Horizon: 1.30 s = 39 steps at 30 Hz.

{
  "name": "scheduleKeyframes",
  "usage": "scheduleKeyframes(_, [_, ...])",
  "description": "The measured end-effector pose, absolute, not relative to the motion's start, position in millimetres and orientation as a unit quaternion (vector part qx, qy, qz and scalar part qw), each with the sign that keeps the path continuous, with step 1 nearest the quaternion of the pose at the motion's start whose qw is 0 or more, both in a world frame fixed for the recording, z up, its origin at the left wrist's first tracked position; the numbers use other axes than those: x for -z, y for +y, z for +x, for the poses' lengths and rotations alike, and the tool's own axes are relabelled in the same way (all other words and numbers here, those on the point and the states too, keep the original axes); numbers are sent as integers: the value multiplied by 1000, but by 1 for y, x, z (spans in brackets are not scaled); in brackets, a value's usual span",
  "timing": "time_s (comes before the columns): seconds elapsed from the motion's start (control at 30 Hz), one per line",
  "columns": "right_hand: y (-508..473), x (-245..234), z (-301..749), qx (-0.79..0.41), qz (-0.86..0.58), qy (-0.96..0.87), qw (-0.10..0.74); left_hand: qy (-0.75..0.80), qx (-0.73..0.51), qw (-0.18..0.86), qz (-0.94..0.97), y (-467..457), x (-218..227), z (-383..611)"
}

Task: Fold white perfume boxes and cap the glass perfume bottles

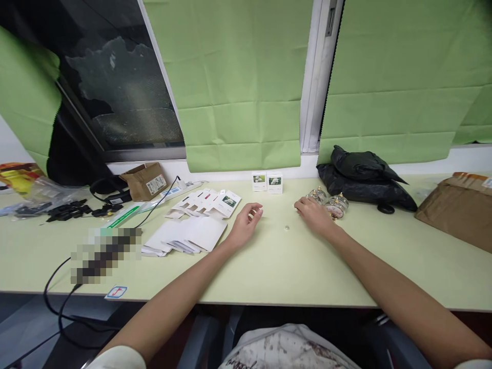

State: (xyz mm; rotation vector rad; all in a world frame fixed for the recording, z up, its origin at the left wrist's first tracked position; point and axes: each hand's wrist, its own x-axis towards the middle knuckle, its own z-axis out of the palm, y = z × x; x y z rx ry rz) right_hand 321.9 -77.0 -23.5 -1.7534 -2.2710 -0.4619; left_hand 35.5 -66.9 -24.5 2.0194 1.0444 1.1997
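Note:
My left hand (246, 222) hovers over the table, fingers loosely curled and thumb apart, with nothing in it. Beside it lie several white flat cartons with flower pictures (221, 202) and a stack of plain white folded cartons (192, 233). My right hand (313, 213) is palm down in front of the clear glass jars with gold-coloured trim. One jar (319, 194) shows partly behind it, and another jar (337, 206) stands to its right. Its fingers are bent downward; what is under them is hidden. Between my hands lies a small round shiny piece (287, 228).
Two small white boxes (267, 183) stand by the wall. Black plastic bags (363, 179) and a cardboard box (457, 210) are at the right. At the left are an open brown carton (145, 182), black cables and a blurred-out object (105, 256).

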Motion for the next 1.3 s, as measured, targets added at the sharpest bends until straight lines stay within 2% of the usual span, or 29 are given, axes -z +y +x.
scheduleKeyframes(0.2, [-77, 23, 323, 157, -595, -778, 130, 395, -445, 281, 753, -68, 24, 36])
scheduleKeyframes(0.3, [-79, 20, 318, 147, -589, -777, 166, 394, -445, 280, 754, -68, 24, 36])
scheduleKeyframes(0.43, [-89, 16, 303, 36, -529, -824, 201, 395, -445, 276, 755, -68, 23, 36])
scheduleKeyframes(0.6, [-98, 15, 291, -40, -491, -857, 155, 394, -445, 275, 756, -68, 23, 35])
scheduleKeyframes(0.7, [-97, 16, 296, -17, -500, -858, 116, 394, -445, 275, 756, -68, 23, 35])
scheduleKeyframes(0.87, [-92, 14, 313, 90, -607, -789, 41, 398, -445, 276, 753, -69, 23, 35])
scheduleKeyframes(1.3, [-89, 10, 317, 54, -698, -713, 52, 393, -439, 282, 757, -69, 23, 36])
